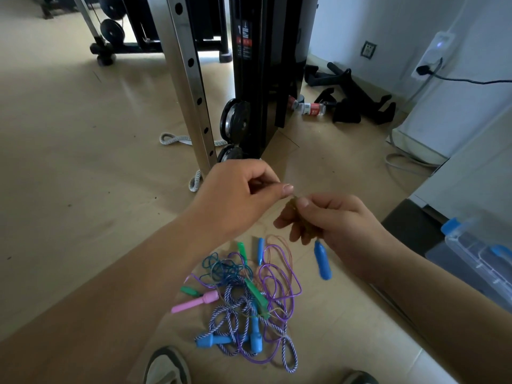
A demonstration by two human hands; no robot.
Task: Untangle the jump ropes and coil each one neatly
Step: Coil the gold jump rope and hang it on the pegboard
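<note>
A tangle of jump ropes [243,303] lies on the floor between my feet: a purple cord, a dark blue cord, a blue-and-white braided rope, with pink [194,302], green [256,295] and blue handles [213,340]. My right hand [329,220] holds a small bundle of thin brownish cord [295,205] above the pile, and a blue handle [322,261] hangs below it. My left hand [241,195] pinches the end of that same cord between thumb and forefinger, just left of the right hand.
A steel and black gym rack [249,79] stands ahead with weight plates at its base. A grey strap [177,139] lies by the upright. A clear storage box with blue clips [482,261] sits at the right. My shoes [166,367] are at the bottom edge.
</note>
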